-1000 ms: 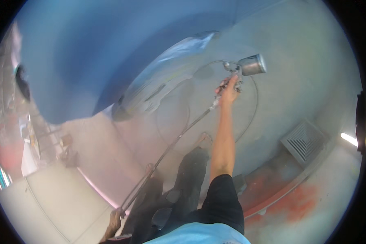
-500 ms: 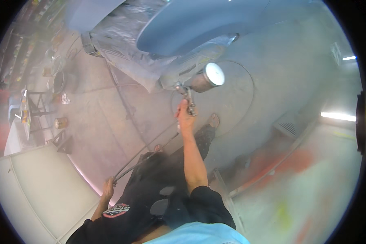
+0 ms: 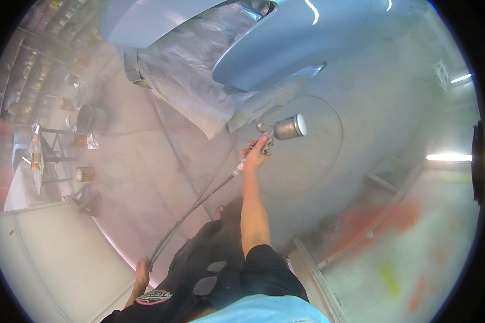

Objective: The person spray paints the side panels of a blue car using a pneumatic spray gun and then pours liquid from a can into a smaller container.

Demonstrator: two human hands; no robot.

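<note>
My right hand (image 3: 257, 153) is wrapped round the handle of a metal spray gun (image 3: 268, 141), held out in front of me. The gun's silver paint cup (image 3: 289, 128) with its white lid lies tilted over to the right. Low at the left, my left hand (image 3: 143, 271) grips the dark air hose (image 3: 182, 220), which runs up to the gun's handle. Beyond the gun stands a light blue car body panel (image 3: 302, 43) with a curved lower edge. Crumpled masking sheet (image 3: 186, 81) covers the part beside and below it. Haze hangs around the panel.
A loop of hose (image 3: 339, 126) lies on the floor (image 3: 140, 151) to the right. At the left stand a stand with cans (image 3: 54, 145), a bucket (image 3: 84, 118) and a tin (image 3: 84, 174). A pale panel (image 3: 54, 253) is near my left; a paint-stained wall (image 3: 393, 258) rises at the right.
The spray gun has turned, its cup now tipping further to the right. My left hand sits lower in view with the hose. The view has shifted, and the blue panel appears further right.
</note>
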